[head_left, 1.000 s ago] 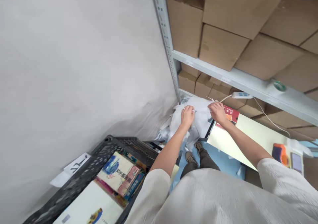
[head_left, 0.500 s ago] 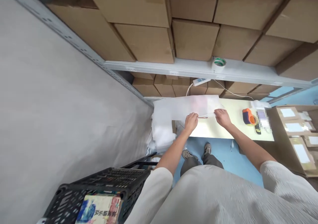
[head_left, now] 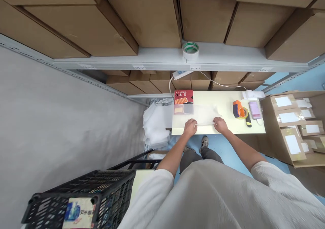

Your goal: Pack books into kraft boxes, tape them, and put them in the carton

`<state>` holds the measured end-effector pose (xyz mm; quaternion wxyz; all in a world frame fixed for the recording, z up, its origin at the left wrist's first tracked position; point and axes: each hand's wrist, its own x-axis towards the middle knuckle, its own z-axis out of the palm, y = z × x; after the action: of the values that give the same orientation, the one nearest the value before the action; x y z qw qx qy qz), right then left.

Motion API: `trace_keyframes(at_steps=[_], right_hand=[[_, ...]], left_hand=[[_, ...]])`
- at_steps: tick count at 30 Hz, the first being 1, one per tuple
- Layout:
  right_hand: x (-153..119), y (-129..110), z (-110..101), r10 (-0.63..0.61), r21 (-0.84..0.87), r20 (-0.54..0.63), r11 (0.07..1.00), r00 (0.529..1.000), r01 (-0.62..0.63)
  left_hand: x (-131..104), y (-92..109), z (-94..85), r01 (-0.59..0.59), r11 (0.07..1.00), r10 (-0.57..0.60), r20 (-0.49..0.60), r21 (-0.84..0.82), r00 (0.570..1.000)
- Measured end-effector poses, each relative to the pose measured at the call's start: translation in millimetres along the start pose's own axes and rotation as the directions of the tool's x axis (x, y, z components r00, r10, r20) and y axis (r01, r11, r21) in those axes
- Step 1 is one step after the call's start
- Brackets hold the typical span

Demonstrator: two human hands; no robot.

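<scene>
A translucent white packing foam sheet (head_left: 204,113) lies across the pale yellow tabletop, close to its front edge. My left hand (head_left: 190,126) pinches the sheet's near edge. To the right, my right hand (head_left: 219,124) has its fingers closed on the near right corner. The red book (head_left: 183,96) lies flat at the table's back left; its upper part is bare, while the sheet covers its lower part. More white foam sheets (head_left: 155,124) hang in a pile off the table's left end.
On the table's right are an orange tape dispenser (head_left: 238,109), a black-and-yellow cutter (head_left: 248,121) and a blurred phone (head_left: 255,109). A tape roll (head_left: 190,50) sits on the shelf. An open carton (head_left: 269,120) stands right; a black crate (head_left: 101,198) holding books is lower left.
Both hands have drawn the foam sheet towards my body, and the red book's upper part now shows uncovered. My view has shifted, with the table appearing further left.
</scene>
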<state>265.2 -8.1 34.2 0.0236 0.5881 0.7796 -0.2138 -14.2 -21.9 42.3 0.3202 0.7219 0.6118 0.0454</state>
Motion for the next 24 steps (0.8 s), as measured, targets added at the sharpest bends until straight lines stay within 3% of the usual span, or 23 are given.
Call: trace_keyframes(at_steps=[4,8,14,20,24], right_hand=[[-6.9,9.5,10.8,-0.008,0.061,0.021,0.998,1.000,0.007],[2.3,15.1,21.6,0.028,0.132,-0.010,0.991,1.000,-0.026],[30.6,31.7,37.1,0.321,0.271,-0.087,0.919,0.943,-0.288],[22.5,23.3,48.0,0.298,0.109,0.012,0.948,0.954,-0.298],[13.3,14.0,39.1,0.274,-0.019,0.078,0.962,0.959,-0.273]], left_hand=[[-0.6,1.2,9.4,0.097,0.995,-0.096,-0.034,0.024,0.995],[-3.5,-8.1,8.6,0.132,0.986,-0.138,0.049,0.106,0.989],[-19.4,-17.7,10.6,0.050,0.975,-0.083,0.145,0.218,0.986],[-25.2,-20.7,9.3,0.041,0.973,-0.083,0.178,0.226,0.981],[-13.5,-33.0,0.2,0.087,0.976,-0.102,0.065,0.201,0.993]])
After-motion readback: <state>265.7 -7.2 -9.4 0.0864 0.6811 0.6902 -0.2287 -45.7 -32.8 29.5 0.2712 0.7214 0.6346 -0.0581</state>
